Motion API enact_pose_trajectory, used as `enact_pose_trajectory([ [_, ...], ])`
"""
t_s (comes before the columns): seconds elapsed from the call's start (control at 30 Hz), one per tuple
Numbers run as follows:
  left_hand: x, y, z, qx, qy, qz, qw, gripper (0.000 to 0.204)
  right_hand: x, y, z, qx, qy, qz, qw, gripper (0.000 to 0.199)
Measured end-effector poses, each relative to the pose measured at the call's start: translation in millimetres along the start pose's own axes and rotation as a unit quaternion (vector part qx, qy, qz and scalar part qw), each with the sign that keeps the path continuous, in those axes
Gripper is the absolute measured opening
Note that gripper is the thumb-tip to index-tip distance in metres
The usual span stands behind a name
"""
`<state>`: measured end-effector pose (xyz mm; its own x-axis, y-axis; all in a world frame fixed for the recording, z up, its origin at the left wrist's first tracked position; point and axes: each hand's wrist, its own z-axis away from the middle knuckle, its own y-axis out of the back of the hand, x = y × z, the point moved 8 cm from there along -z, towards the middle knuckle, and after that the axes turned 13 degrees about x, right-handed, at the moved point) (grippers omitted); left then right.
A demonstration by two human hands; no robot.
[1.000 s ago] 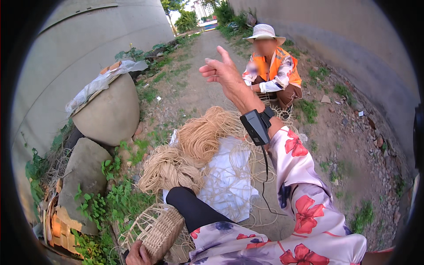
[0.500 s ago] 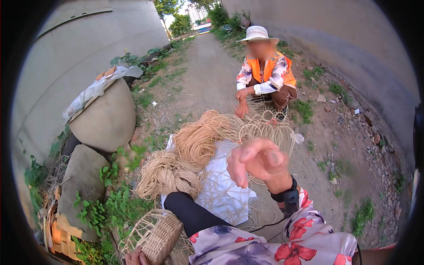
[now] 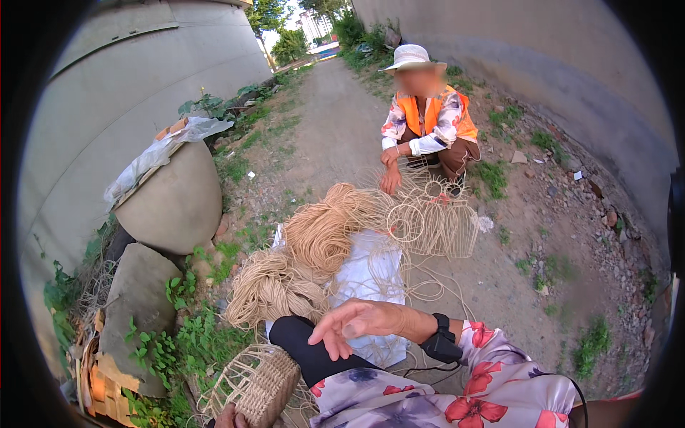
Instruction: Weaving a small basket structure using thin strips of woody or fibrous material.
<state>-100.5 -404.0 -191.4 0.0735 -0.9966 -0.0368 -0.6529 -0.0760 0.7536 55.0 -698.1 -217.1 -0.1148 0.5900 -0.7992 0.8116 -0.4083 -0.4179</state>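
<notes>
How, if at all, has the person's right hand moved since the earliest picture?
Yes: the right hand has moved down the picture. Judged against the upper tan cord bundle, it first showed above it and now shows below it.

Right hand [image 3: 357, 324], bare; right sleeve [image 3: 510, 357], smooth, slightly shiny pale pink-white fabric, large red flowers with dark centres; matching fabric over the lap [image 3: 378, 401], with blurred purple and navy blotches. Wrist unit [image 3: 441, 347], black, boxy, on a black strap. Cables, thin, black [image 3: 584, 408]. Legging [image 3: 314, 351], plain black, apparently close-fitting.
</notes>
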Motion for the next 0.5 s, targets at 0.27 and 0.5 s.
enact_pose_trajectory([
  [0.27, -3.2, -3.2, -3.5, -0.046, 0.030, 0.021, 0.998, 0.030, 165.8, 4.2, 0.5, 0.012, -0.224, 0.056, 0.973, 0.049],
  [0.5, -17.7, -11.3, 4.7, -0.009, 0.040, 0.112, 0.993, 0.025, 187.3, 16.6, 0.8, 0.026, -0.241, 0.142, 0.960, 0.045],
])
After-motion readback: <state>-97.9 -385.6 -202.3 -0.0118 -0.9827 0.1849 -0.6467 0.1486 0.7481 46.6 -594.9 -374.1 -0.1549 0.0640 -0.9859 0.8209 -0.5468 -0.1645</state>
